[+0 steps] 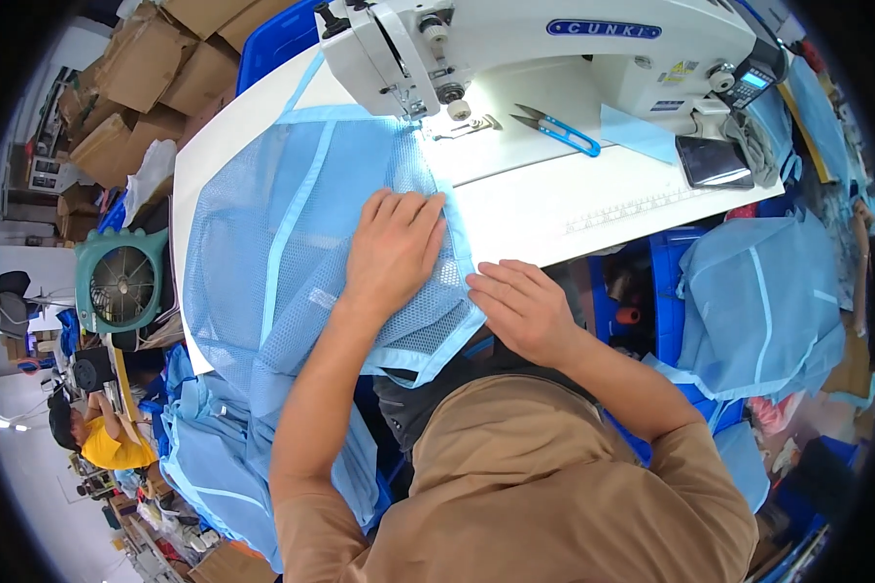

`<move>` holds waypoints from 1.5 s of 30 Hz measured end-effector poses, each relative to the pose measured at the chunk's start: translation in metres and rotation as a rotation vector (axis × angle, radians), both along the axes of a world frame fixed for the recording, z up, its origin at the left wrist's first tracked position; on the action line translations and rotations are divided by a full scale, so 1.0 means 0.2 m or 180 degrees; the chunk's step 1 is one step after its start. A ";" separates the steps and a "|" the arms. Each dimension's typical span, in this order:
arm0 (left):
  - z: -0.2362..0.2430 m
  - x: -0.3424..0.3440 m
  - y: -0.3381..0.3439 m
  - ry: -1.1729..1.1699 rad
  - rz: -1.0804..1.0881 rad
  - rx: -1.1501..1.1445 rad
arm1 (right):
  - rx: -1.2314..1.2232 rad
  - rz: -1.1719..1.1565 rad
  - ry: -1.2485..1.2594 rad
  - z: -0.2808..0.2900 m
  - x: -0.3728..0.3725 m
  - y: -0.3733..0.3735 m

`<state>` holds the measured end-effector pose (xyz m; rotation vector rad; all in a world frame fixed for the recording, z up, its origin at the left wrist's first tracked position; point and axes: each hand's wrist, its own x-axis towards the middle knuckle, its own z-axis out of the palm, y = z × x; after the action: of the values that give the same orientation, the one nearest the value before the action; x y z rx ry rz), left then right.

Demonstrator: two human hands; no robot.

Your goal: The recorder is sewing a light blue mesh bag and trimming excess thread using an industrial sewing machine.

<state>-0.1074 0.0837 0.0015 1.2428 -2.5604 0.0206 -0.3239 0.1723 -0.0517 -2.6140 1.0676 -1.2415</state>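
Note:
Light blue mesh fabric (233, 223) with pale blue binding strips spreads over the left of the white sewing table, its front part hanging off the near edge. My left hand (396, 243) lies flat on the mesh, fingers extended and touching it. At the fabric's right bound edge, my right hand (525, 306) has its fingers pressed together on the strip; its thumb is hidden. The upper end of that edge runs up to the needle area of the white sewing machine (515, 34), with the presser foot partly hidden.
Blue-handled thread snips (559, 131), a light blue fabric scrap (637, 134) and a dark phone (715, 162) lie on the table (535, 209). Blue mesh pieces (763, 301) fill a blue crate at right. A green fan (122, 282) and a person in yellow (112, 442) appear left.

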 end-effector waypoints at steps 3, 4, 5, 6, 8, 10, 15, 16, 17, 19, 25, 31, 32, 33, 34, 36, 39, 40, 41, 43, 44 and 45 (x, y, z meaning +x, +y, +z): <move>-0.01 0.00 0.00 0.0068 -0.0112 -0.0314 | 0.0090 0.0006 0.0106 0.02 -0.01 0.02; -0.03 0.01 0.00 0.0096 -0.0098 -0.0318 | 0.0136 0.0010 0.0134 0.03 -0.01 0.02; -0.05 0.02 0.00 0.0076 -0.0094 -0.0236 | 0.0124 0.0005 0.0152 0.04 0.00 0.02; -0.06 0.01 0.00 0.0068 -0.0084 -0.0156 | 0.0121 0.0026 0.0195 0.04 0.00 0.02; -0.05 0.02 0.00 -0.0011 -0.0082 -0.0095 | 0.0192 0.0014 0.0248 0.05 0.00 0.02; -0.03 0.03 0.00 -0.0104 -0.0086 -0.0028 | 0.0138 0.0041 0.0304 0.03 0.00 0.02; -0.04 0.05 -0.03 -0.0187 -0.0224 -0.0232 | 0.0250 0.0022 0.0325 0.05 0.02 0.01; -0.04 0.05 -0.03 -0.0201 -0.0219 -0.0228 | 0.0277 0.0013 0.0344 0.05 0.02 0.00; -0.04 0.05 -0.03 -0.0200 -0.0209 -0.0236 | 0.0280 0.0018 0.0328 0.05 0.02 -0.01; -0.04 0.05 -0.04 -0.0219 -0.0201 -0.0246 | 0.0256 0.0031 0.0283 0.04 0.01 -0.02; -0.03 0.04 -0.06 -0.0302 -0.0163 -0.0182 | 0.0264 0.0052 0.0220 0.04 0.01 -0.04; -0.02 0.04 -0.11 -0.0290 -0.0155 -0.0152 | 0.0296 0.0015 0.0264 0.06 0.02 -0.09; -0.03 0.05 -0.12 -0.0274 -0.0153 -0.0155 | 0.0293 0.0015 0.0271 0.07 0.02 -0.10; -0.04 0.05 -0.13 -0.0260 -0.0155 -0.0157 | 0.0325 0.0022 0.0270 0.08 0.02 -0.11; -0.04 0.05 -0.14 -0.0254 -0.0159 -0.0158 | 0.0358 0.0029 0.0270 0.08 0.02 -0.11; -0.03 0.05 -0.16 -0.0281 -0.0175 -0.0218 | 0.0346 0.0018 0.0297 0.09 0.03 -0.13; -0.03 0.06 -0.19 -0.0232 -0.0185 -0.0205 | 0.0337 0.0024 0.0341 0.09 0.03 -0.15; -0.03 0.06 -0.19 -0.0227 -0.0189 -0.0207 | 0.0341 0.0036 0.0364 0.09 0.03 -0.16; -0.03 0.06 -0.20 -0.0212 -0.0193 -0.0208 | 0.0339 0.0031 0.0367 0.09 0.03 -0.17; -0.03 0.06 -0.22 -0.0193 -0.0193 -0.0206 | 0.0384 0.0025 0.0461 0.11 0.03 -0.18; -0.02 0.06 -0.23 -0.0206 -0.0191 -0.0221 | 0.0384 0.0024 0.0464 0.11 0.03 -0.19; -0.02 0.06 -0.24 -0.0220 -0.0188 -0.0235 | 0.0406 0.0036 0.0500 0.11 0.03 -0.20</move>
<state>-0.0946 0.0361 -0.0031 1.1585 -2.6285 0.1468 -0.3176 0.1328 -0.0289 -2.6509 1.1135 -0.9451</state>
